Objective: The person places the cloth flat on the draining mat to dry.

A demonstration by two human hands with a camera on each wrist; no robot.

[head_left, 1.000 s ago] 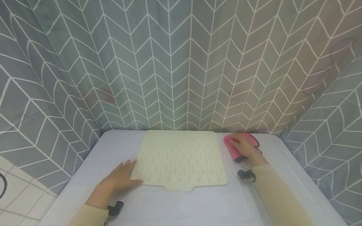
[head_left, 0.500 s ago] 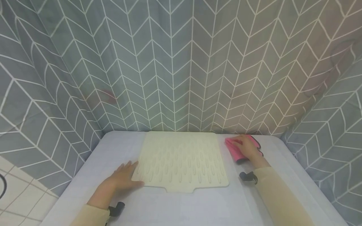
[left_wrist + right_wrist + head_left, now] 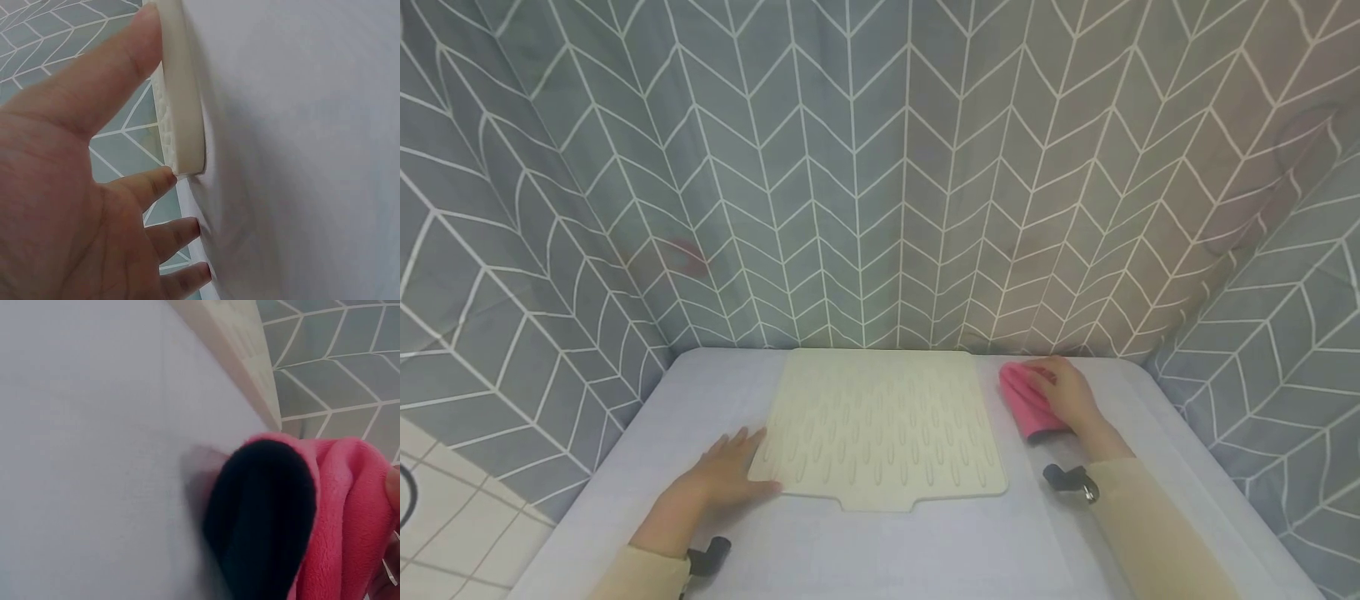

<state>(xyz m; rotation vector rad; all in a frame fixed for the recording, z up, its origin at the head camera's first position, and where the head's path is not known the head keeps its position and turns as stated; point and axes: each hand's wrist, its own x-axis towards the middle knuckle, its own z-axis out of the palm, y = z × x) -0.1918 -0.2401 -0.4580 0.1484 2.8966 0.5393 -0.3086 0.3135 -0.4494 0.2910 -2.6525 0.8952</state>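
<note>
In the head view, our left hand lies spread, gripping nothing, at the near left corner of the cream mat on the bench. At far right, beside the mat, our right hand pinches the bunched pink cloth. In the left wrist view, our thumb meets the mat's edge. The right wrist view shows the cloth's dark inside; we judge we're gathering it, and the next move calls for a firm pinch.
</note>
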